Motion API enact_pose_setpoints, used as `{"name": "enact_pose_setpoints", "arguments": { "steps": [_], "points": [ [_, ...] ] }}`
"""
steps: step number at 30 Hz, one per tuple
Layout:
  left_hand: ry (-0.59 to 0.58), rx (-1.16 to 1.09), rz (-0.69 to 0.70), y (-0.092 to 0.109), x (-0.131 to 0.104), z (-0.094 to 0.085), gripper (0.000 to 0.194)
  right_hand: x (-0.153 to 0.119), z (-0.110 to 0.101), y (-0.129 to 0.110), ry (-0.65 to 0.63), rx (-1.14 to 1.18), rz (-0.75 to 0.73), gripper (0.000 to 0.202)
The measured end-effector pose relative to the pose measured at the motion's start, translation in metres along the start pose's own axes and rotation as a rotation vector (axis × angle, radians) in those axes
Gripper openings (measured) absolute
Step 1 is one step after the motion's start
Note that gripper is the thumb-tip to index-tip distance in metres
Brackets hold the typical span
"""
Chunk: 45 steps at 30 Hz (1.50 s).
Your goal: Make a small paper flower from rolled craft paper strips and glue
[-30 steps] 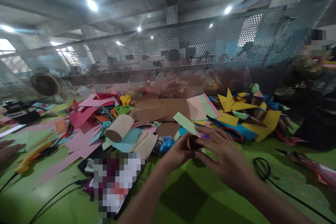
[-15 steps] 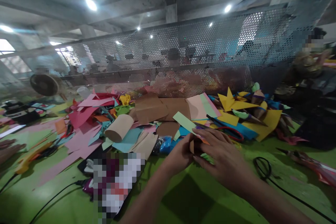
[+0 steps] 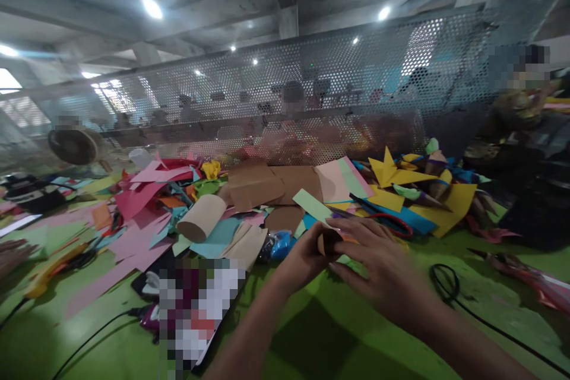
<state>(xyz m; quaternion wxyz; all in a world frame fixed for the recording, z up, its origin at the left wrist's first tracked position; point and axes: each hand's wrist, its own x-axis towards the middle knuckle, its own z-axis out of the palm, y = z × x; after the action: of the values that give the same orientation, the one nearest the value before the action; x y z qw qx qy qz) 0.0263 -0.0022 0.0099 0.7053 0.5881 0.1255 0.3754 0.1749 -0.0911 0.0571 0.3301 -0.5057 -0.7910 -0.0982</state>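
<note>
A small curled piece of brown paper [image 3: 330,242] sits between my two hands, above the green table. My left hand [image 3: 303,261] is closed around its left side. From the right, my right hand [image 3: 373,258] reaches over it, thumb and fingers pressed on its edge; part of the paper is hidden under them. Just behind my hands lie scissors with red handles [image 3: 398,227] and a light green paper strip [image 3: 312,204]. A blue plastic-wrapped bundle [image 3: 281,243] rests beside my left hand.
Coloured paper scraps [image 3: 142,208] and a beige paper roll [image 3: 202,217] cover the left. Yellow folded paper [image 3: 392,172] is piled at right. A yellow glue gun [image 3: 51,273], pixelated object [image 3: 202,309] and black cable [image 3: 485,323] lie around. Another person's hand [image 3: 15,255] is at far left.
The brown paper has turned so that its curled opening shows more. My right hand's fingers have shifted slightly over it; my left hand stays closed on it.
</note>
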Motion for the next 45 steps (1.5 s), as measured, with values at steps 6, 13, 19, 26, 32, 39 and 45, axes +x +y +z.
{"name": "enact_pose_setpoints", "arguments": {
  "steps": [6, 13, 19, 26, 32, 39, 45],
  "points": [
    [-0.050, -0.055, 0.019, 0.000, -0.001, 0.003, 0.042, -0.002, 0.006, -0.002, -0.062, -0.010, 0.011, 0.021],
    [-0.067, -0.078, 0.001, 0.001, -0.001, 0.005, 0.052, -0.001, 0.003, -0.003, -0.097, 0.003, 0.020, 0.012],
    [0.003, 0.183, -0.004, -0.006, 0.000, -0.003, 0.034, 0.002, -0.004, 0.004, 0.025, 0.102, 0.032, 0.020],
    [-0.010, 0.526, 0.031, 0.000, -0.004, -0.001, 0.025, 0.002, 0.001, 0.004, -0.026, 0.066, 0.092, 0.023],
    [-0.039, 0.436, 0.076, 0.001, -0.002, 0.001, 0.033, 0.003, 0.000, -0.001, -0.150, 0.075, 0.093, 0.028],
    [-0.011, 0.204, 0.014, -0.006, 0.001, -0.003, 0.036, 0.002, -0.004, 0.001, -0.136, 0.068, 0.082, 0.028],
    [-0.017, 0.111, 0.020, 0.004, -0.002, 0.001, 0.032, 0.002, -0.004, -0.002, -0.067, 0.020, 0.036, 0.020]
  ]
}}
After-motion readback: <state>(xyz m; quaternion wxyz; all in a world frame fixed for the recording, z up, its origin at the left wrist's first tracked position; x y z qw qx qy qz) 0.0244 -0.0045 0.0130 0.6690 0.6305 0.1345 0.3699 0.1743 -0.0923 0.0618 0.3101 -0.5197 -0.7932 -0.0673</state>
